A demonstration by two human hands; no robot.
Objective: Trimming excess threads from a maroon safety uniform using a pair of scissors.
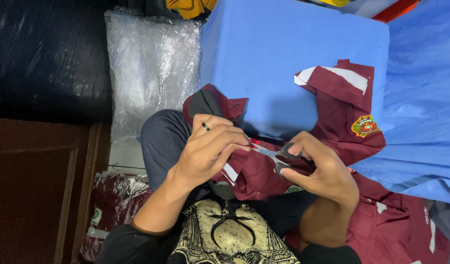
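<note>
Right now your left hand (210,151) is curled tight, pinching a fold of the maroon shirt (342,122) between thumb and fingertips, a dark ring on one finger — while your right hand (322,171) is closed through the grey handles of the small scissors (276,155), blades pointing toward 9 o'clock at the pinched fold. The shirt drapes over your lap, its badged sleeve at 2 o'clock against the blue cloth (283,54); a clear plastic bag (151,68) lies at 11 o'clock.
</note>
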